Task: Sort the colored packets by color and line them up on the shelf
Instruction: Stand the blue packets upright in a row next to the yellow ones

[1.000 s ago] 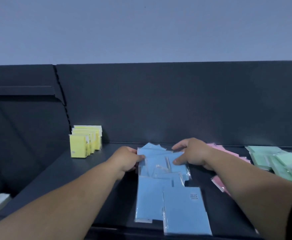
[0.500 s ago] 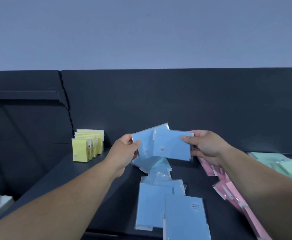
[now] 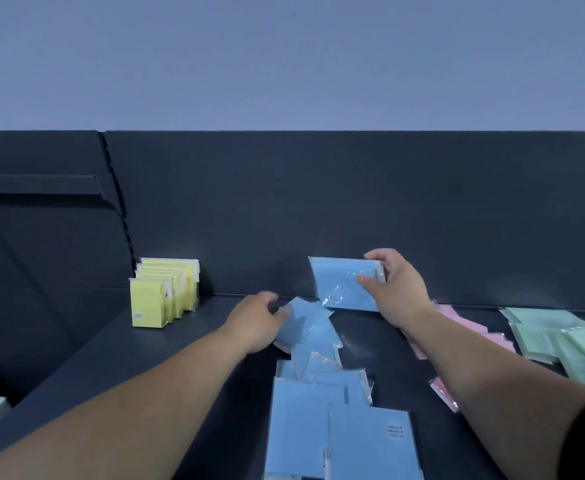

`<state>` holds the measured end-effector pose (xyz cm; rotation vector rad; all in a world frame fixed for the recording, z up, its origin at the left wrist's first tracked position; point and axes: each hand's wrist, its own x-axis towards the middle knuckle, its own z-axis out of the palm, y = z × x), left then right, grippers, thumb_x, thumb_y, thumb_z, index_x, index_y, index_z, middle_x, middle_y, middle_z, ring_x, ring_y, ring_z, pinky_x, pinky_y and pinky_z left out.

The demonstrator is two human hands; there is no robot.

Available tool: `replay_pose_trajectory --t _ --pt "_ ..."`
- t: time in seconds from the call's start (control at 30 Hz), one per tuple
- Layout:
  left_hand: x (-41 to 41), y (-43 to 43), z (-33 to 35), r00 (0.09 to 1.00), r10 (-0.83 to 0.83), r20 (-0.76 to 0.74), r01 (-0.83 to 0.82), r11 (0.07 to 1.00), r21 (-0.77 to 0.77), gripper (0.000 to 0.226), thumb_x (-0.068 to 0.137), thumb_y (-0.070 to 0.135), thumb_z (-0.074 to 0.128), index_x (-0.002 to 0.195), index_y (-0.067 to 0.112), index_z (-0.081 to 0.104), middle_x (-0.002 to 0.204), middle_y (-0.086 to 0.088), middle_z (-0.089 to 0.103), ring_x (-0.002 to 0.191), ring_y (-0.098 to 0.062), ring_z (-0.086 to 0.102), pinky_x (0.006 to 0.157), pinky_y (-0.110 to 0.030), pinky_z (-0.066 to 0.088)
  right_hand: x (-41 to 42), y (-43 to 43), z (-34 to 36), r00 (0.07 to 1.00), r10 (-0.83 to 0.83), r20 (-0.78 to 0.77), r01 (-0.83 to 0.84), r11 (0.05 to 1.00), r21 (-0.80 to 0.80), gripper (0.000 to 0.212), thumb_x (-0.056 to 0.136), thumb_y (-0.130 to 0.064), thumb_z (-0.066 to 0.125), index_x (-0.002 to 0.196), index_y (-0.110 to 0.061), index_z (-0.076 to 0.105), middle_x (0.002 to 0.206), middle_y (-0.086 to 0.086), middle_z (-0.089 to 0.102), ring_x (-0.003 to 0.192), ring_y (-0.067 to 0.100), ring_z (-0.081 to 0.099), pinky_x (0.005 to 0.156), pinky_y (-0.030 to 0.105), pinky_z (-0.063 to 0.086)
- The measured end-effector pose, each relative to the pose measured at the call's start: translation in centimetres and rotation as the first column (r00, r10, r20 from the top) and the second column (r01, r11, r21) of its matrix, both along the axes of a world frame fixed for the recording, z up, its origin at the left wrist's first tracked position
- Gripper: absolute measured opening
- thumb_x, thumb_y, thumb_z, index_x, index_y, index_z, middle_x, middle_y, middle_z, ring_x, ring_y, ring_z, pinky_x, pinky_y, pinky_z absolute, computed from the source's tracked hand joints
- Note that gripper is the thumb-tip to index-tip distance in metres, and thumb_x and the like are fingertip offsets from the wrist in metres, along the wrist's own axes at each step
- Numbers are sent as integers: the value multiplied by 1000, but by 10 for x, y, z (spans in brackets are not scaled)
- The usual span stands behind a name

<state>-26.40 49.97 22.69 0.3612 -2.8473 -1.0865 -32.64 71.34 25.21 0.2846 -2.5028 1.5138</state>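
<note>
Blue packets (image 3: 322, 407) lie in a loose, overlapping trail on the dark shelf (image 3: 187, 344), running from the lower centre of the frame up toward the back panel (image 3: 319, 209). The right hand (image 3: 393, 287), reaching in from the lower right with the forearm angled up and left, holds a small stack of blue packets (image 3: 341, 284) raised above the shelf just in front of the back panel; its thumb presses the front face and the fingers curl over the stack's upper right corner. The left hand (image 3: 254, 323), its arm stretching in from the lower left, is palm down at the far end of the blue trail, fingers bent onto the topmost tilted packet (image 3: 303, 323); whether they actually pinch it cannot be told because of blur. Yellow packets (image 3: 161, 294) stand upright in a row at left of centre against the back panel. Pink packets (image 3: 464, 327) lie flat under and beyond the right forearm, and green packets (image 3: 561, 337) are spread at the right edge.
</note>
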Motion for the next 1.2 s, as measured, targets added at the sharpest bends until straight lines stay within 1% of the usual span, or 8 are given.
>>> replay_pose_trajectory --t 0.17,0.33,0.53,0.7,0.8,0.9,1.03,1.2 --pt "-15 -4 -11 971 70 227 -7 963 -269 78 69 72 64 123 16 57 127 -2 49 118 -22 47 99 -34 43 -9 1 -12 987 44 155 -64 990 129 31 91 -18 63 120 -24 54 113 -5 60 80 14 57 53 14 41" --pt "-21 -10 -7 980 44 192 -34 998 -58 46 66 47 81 94 14 66 97 1 68 89 -16 63 76 -28 50 -15 3 -11 994 -72 78 59 985 163 14 90 -16 61 100 -25 57 105 -5 61 73 13 55 47 18 37" --pt "-16 -28 -1 983 181 -10 -177 972 152 16 91 14 54 77 19 59 84 -1 64 78 -18 58 62 -25 42 -16 4 -9 995 -79 52 71 988 136 13 91 -16 60 101 -25 58 104 -5 60 72 10 54 41 14 33" --pt "-19 -42 5 972 226 70 -207 955 -214 20 86 18 45 69 8 51 72 -8 58 66 -25 53 51 -27 32 -15 -1 -9 998 -45 50 39 993 112 15 91 -17 59 104 -25 59 104 -4 62 74 11 57 44 16 37" --pt "-20 -35 5 955 201 219 -65 861 -505 26 89 30 44 93 10 60 114 -10 61 94 -24 58 71 -29 45 -16 -4 -12 998 -41 43 36 993 109 16 91 -18 59 104 -27 59 105 -4 62 83 18 59 50 22 40" --pt "-21 -22 5 981 112 161 -23 880 -475 49 92 40 46 136 19 44 143 -4 37 129 -27 38 104 -38 38 -16 -4 -14 998 -58 20 56 995 85 15 91 -19 59 102 -29 57 103 -5 62 82 19 58 53 24 43" --pt "-29 5 6 965 -166 203 236 890 -391 74 88 60 51 148 22 30 154 3 29 139 -20 32 113 -36 28 -16 -1 -16 997 -75 13 73 994 85 15 92 -19 60 102 -30 57 101 -7 61 82 21 59 53 24 42" --pt "-45 13 11 912 -217 347 340 875 -345 99 71 70 65 148 22 27 149 5 35 135 -22 36 111 -39 32 -15 7 -18 996 -89 16 88 992 89 16 91 -19 61 103 -29 58 104 -7 62 92 19 58 55 19 40"
